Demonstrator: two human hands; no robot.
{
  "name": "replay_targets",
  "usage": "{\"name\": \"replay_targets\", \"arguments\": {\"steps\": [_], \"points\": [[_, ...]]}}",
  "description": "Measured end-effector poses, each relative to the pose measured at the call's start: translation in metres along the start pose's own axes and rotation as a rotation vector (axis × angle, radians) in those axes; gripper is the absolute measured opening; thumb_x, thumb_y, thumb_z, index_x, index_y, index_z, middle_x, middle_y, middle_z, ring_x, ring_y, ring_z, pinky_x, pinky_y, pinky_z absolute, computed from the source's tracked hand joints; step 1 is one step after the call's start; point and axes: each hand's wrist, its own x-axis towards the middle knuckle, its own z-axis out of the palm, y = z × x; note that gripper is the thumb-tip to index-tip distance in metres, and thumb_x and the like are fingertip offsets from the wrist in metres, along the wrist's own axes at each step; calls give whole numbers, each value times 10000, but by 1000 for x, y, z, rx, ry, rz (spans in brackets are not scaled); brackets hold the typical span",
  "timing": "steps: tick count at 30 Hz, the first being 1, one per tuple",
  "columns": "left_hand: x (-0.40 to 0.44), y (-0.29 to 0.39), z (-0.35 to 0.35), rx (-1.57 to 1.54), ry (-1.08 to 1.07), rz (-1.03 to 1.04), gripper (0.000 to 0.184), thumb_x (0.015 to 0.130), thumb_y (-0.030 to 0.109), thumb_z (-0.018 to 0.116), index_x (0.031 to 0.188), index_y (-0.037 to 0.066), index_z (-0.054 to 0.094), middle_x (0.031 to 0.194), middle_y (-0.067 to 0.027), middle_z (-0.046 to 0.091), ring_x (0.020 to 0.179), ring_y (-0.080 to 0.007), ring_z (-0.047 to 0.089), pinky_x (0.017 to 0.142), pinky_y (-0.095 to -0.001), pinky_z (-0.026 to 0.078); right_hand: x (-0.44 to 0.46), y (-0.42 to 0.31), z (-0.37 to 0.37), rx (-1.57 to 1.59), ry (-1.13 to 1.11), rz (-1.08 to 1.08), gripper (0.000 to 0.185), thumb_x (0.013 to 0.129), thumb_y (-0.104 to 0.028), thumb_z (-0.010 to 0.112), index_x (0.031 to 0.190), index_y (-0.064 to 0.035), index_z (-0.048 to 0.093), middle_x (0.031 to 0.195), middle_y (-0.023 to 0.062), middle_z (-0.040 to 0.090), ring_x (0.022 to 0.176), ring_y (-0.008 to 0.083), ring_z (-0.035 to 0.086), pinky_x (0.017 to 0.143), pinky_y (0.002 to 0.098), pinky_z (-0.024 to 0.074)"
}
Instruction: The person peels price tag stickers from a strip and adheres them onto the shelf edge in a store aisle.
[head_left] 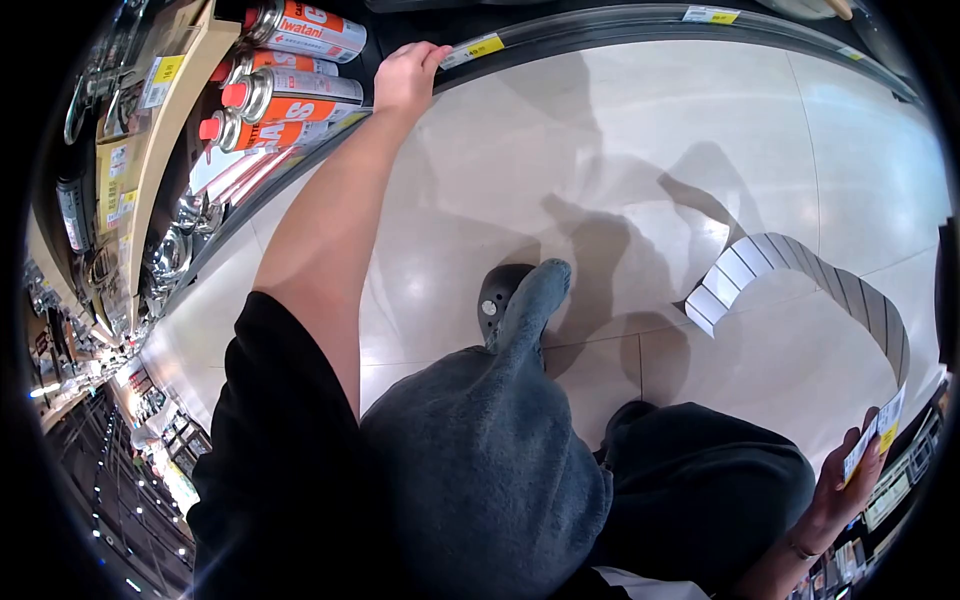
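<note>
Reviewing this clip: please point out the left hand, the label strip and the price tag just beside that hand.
Left hand [406,80]: head view, back of the hand.
Label strip [850,283]: head view, middle of its curve.
Price tag [473,50]: head view, its middle.

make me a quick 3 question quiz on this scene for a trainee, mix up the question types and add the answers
1. Multiple choice: what does the right hand hold?
A) scissors
B) a strip of labels
C) a bottle

2. True or false: the left hand is at the shelf edge, next to a yellow-and-white price tag.

3. Short answer: what colour are the caps on the orange-and-white cans?

Key: 1. B; 2. True; 3. Red
</note>
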Motion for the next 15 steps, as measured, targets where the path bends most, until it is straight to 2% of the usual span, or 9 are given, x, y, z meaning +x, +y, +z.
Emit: {"name": "replay_targets", "arguments": {"steps": [2,3,5,8,15], "points": [[-1,-1,-1,-22,34,68,238,796,256,470,823,37,560,819,-119,559,743,-285,527,648,-334,425,16,-1,-23,150,-452,124,398,790,-117,497,1137,-7,335,1080,145,486,816,143,572,481,152,489],[-3,-5,-1,-23,33,65,238,796,256,470,823,37,560,819,-119,559,743,-285,527,648,-334,425,17,0,-25,146,-453,125,398,790,-117,497,1137,-7,335,1080,145,486,816,143,572,481,152,489],[-5,-12,-3,-102,63,192,233,808,241,451,849,33,547,816,-124,556,739,-297,528,640,-343,427,18,4,-24,167,-471,49,403,797,-99,482,1148,-7,308,1082,161,480,798,162,577,475,181,504],[-11,-18,-2,34,40,135,222,820,215,425,847,25,534,794,-124,550,730,-305,525,640,-350,425,23,7,-21,176,-531,79,407,803,-97,473,1152,3,289,1077,174,479,795,182,580,465,192,509],[-11,-14,3,51,48,84,231,832,222,387,824,39,528,816,-102,537,807,-274,505,694,-362,366,16,0,2,148,-485,42,405,806,-119,475,1138,22,292,1066,170,486,760,170,586,392,175,482]]}}
